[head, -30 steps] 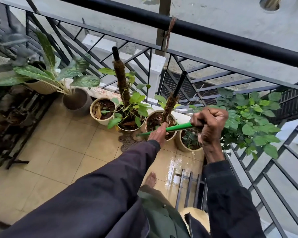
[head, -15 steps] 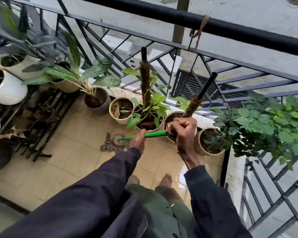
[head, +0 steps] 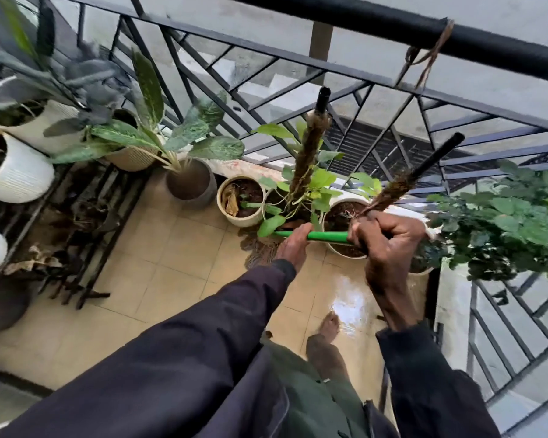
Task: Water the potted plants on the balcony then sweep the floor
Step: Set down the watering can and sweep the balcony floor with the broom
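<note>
Both my hands grip a green handle (head: 326, 237) that runs nearly level in front of me. My left hand (head: 293, 248) holds it lower down and my right hand (head: 388, 238) holds the upper end. The handle's brown stringy head (head: 257, 251) rests on the beige tiled floor (head: 178, 279), in front of the potted plants. Along the railing stand a grey pot (head: 190, 188), a cream pot (head: 239, 200), a moss-pole plant (head: 307, 172) and a white pot (head: 342, 216) with a leaning pole. A bushy green plant (head: 503, 222) is at the right.
A black metal railing (head: 393, 23) bounds the balcony ahead and to the right. A dark rack (head: 76, 235) on the left carries white ribbed pots (head: 13, 175) and leafy plants. The floor is wet and shiny (head: 348, 298) by my bare feet (head: 329, 324).
The view has swung, bringing the left rack and white pots into sight. Both hands keep hold of the green handle, and its head has shifted slightly along the floor by the pots.
</note>
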